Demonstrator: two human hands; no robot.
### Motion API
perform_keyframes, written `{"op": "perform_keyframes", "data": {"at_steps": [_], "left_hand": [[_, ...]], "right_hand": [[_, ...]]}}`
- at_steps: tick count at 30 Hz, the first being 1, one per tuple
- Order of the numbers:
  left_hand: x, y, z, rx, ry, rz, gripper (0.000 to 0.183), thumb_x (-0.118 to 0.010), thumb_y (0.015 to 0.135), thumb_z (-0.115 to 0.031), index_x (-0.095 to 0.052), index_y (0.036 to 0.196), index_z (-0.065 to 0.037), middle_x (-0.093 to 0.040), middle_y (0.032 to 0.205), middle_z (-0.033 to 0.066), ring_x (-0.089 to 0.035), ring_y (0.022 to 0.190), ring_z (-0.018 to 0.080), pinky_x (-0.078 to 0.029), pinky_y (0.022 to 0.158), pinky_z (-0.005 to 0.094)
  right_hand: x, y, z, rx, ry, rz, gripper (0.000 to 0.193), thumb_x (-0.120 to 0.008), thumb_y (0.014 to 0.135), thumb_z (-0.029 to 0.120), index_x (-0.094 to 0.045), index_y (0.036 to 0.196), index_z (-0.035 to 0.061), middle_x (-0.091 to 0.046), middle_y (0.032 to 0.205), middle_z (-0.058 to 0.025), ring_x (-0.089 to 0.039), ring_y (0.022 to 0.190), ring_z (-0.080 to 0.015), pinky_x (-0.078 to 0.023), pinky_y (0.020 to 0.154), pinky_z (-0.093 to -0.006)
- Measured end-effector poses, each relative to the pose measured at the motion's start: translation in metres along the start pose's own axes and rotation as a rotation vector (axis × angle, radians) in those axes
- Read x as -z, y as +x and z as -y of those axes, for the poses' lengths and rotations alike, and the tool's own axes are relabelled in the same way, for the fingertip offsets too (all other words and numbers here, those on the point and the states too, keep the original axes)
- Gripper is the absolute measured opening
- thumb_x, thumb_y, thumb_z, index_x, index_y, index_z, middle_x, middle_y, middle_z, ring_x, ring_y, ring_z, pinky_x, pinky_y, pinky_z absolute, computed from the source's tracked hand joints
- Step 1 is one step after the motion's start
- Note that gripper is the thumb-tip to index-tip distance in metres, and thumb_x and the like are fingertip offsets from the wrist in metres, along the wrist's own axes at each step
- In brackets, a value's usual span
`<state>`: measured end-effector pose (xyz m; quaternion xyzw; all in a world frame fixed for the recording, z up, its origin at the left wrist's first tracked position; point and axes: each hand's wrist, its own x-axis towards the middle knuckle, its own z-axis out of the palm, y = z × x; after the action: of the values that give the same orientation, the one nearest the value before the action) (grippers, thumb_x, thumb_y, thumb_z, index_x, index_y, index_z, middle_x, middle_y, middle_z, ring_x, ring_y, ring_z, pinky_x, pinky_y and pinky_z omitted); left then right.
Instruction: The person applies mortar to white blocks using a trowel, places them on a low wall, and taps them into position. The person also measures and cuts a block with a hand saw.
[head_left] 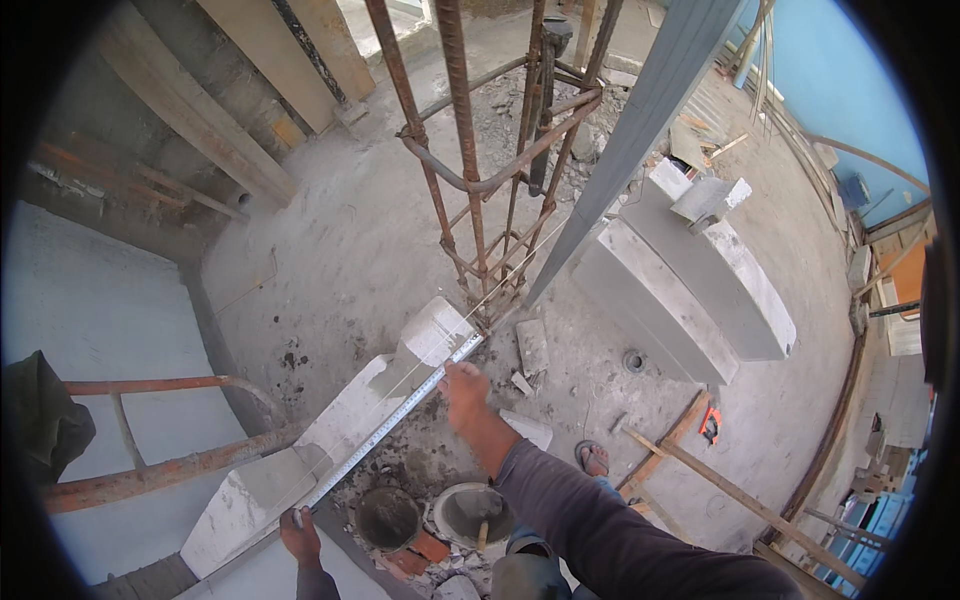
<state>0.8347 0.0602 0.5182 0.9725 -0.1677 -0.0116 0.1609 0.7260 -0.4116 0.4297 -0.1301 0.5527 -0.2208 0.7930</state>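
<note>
An extended white tape measure blade (385, 425) slants along the near side of a low row of light grey blocks (345, 410). My right hand (465, 392) is closed on the blade near its far end, close to the foot of a rusty rebar column cage (480, 180). At the near end my left hand (300, 540) pinches the tape beside the large end block (245, 495); whether the tape's case is in that hand is hidden. A thin string (405, 378) runs over the blocks toward the rebar.
Below the blocks stand a dark bucket (388, 518) and a round mortar pan (470, 515), with broken brick (430, 547) beside them. Long grey blocks (660, 300) lie at right, near a hammer (630, 430) and an orange-handled saw (711, 425). A grey metal post (640, 140) leans by the rebar.
</note>
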Motion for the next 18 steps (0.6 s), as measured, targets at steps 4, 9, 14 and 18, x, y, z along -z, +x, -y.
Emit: {"op": "perform_keyframes", "data": {"at_steps": [4,9,14,18], "left_hand": [[0.002,-0.001,0.001,0.139,0.027,-0.007,0.037,-0.081,0.086,-0.026,-0.07,0.106,0.003,-0.072,0.104,0.0246,-0.069,0.099,0.0426,-0.053,0.088,0.048],[0.005,-0.005,-0.004,0.27,0.171,0.043,0.042,-0.077,0.087,-0.039,-0.07,0.114,-0.008,-0.071,0.115,0.0187,-0.064,0.109,0.0424,-0.052,0.095,0.052],[0.009,-0.004,-0.016,0.31,0.18,0.008,0.046,-0.076,0.086,-0.047,-0.071,0.115,-0.011,-0.071,0.119,0.012,-0.063,0.114,0.0394,-0.052,0.097,0.0494],[0.012,-0.008,-0.025,0.372,0.232,-0.112,0.045,-0.075,0.086,-0.048,-0.072,0.112,-0.011,-0.071,0.114,0.0096,-0.063,0.109,0.0352,-0.055,0.092,0.046]], "right_hand": [[0.006,0.007,0.004,-0.053,0.037,0.013,0.007,-0.067,0.1,0.013,-0.062,0.104,0.0096,-0.063,0.101,-0.0016,-0.059,0.095,-0.0162,-0.051,0.085,-0.0344],[0.013,0.025,0.018,-0.081,-0.059,-0.02,0.025,-0.062,0.103,0.012,-0.059,0.128,0.0064,-0.061,0.118,-0.0057,-0.06,0.107,-0.0196,-0.052,0.095,-0.0364],[0.014,0.045,0.027,-0.09,-0.112,-0.077,0.013,-0.06,0.105,0.012,-0.065,0.115,0.0057,-0.069,0.107,-0.0046,-0.067,0.095,-0.0174,-0.057,0.088,-0.0324],[0.012,0.055,0.032,-0.096,-0.084,-0.072,0.015,-0.059,0.106,0.014,-0.065,0.113,0.0028,-0.069,0.106,-0.0081,-0.067,0.093,-0.0186,-0.058,0.083,-0.03]]}}
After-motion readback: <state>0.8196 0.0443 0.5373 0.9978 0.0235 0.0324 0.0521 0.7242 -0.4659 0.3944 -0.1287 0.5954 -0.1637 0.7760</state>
